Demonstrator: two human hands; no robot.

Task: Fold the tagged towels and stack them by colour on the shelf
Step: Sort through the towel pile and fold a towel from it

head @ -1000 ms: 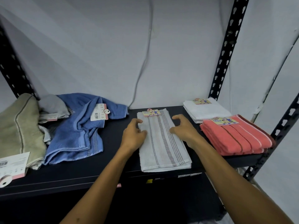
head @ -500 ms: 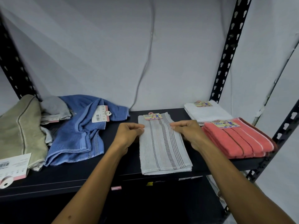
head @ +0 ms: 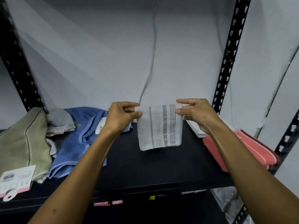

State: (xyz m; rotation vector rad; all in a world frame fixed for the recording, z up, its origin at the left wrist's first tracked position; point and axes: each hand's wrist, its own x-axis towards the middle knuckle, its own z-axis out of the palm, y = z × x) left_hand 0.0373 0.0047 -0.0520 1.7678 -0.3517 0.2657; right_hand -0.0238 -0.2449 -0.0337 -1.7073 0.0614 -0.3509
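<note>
Above black shelf [head: 145, 167], your left hand [head: 120, 116] and right hand [head: 196, 114] pinch the striped white towel [head: 159, 126] at its 9 and 3 o'clock corners.

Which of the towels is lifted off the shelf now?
The white towel with grey stripes, pinched at its top corners by the left hand and right hand; the blue, olive and coral towels lie on the shelf.

Two hands, left [head: 120, 115] and right [head: 196, 114], pinch the top corners of a striped grey towel [head: 159, 126] above a black shelf [head: 129, 160]; blue towel [head: 77, 143] left, coral towels [head: 255, 151] right.
</note>
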